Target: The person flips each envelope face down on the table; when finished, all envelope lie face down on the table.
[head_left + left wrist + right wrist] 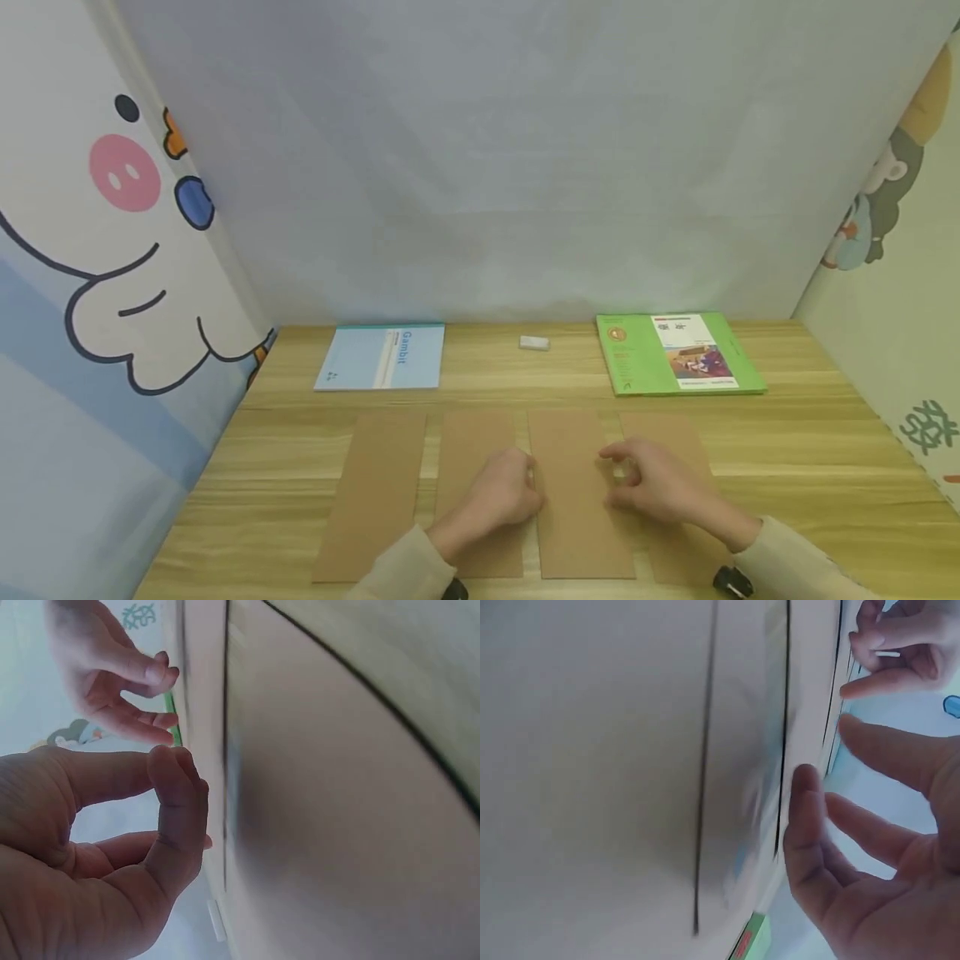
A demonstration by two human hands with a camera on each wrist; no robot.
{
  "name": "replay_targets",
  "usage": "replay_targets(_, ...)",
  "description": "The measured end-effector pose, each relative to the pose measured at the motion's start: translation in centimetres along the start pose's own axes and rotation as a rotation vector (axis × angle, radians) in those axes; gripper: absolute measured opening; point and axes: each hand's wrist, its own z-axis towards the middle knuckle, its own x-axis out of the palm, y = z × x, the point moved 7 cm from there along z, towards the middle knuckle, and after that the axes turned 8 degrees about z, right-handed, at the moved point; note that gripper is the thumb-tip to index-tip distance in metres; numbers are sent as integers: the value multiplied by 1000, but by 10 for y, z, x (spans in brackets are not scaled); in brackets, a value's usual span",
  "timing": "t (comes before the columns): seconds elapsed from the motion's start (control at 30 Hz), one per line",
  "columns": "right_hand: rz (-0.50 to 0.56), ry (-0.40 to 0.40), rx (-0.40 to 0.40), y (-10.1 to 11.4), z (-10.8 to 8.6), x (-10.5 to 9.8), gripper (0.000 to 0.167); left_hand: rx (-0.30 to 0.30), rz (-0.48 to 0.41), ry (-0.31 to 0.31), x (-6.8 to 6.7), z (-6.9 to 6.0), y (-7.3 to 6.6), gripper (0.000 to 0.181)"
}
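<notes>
Several brown cardboard strips lie side by side on the table: a far-left strip (pixel 375 492), a second strip (pixel 476 437), a third strip (pixel 573 517) and a far-right strip (pixel 667 429). My left hand (pixel 498 492) is at the gap between the second and third strips, fingers loosely bent. In the left wrist view, nothing shows in the left hand (pixel 127 840). Over the right edge of the third strip, my right hand (pixel 656 483) has thumb and fingers apart. The right wrist view shows this right hand (pixel 877 855) holding nothing. I cannot tell whether either hand touches cardboard.
A light blue notebook (pixel 356 358) lies at the back left of the wooden table (pixel 787 467). A small white eraser (pixel 534 342) is at the back middle. Farther right is a green book (pixel 637 367). A grey cloth backdrop (pixel 480 167) rises behind the table.
</notes>
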Motion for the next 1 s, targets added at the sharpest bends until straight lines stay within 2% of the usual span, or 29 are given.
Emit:
replay_targets(0.1,9,-51,-32,-4,-6,-12,47,40,-21,0,2,-1,-7,33)
replay_targets(0.17,0,-69,-25,-8,-10,-20,45,54,-47,15,5,-1,-10,36)
replay_targets(0.33,-51,-87,56,-22,-17,-36,51,46,-111,62,15,1,-17,50)
replay_targets(0.53,-154,-109,147,-32,-24,-58,60,79,-211,81,23,4,-30,52)
replay_targets(0.63,-186,-105,181,-36,-27,-65,62,75,-240,101,28,6,-35,51)
replay_targets(0.8,-208,-104,249,-44,-33,-73,68,71,-235,106,33,9,-46,48)
replay_targets(1.0,-213,-111,298,-53,-40,-78,67,72,-180,107,38,15,-58,44)
